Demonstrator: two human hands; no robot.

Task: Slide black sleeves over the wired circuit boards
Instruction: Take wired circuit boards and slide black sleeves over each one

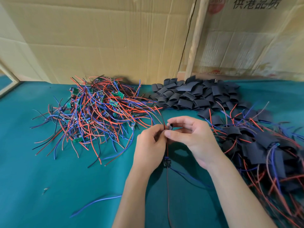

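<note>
Sleeve [170, 126] pinched in right hand [194, 137]; left hand [150, 145] pinches board's wires [165, 125].

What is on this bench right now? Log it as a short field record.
surface: green cloth
left hand: pinches red and black wires
right hand: holds black sleeve
hanging below hands: wired circuit board
left pile: unsleeved boards
rear pile: empty sleeves
right pile: sleeved boards
backdrop: cardboard
</note>
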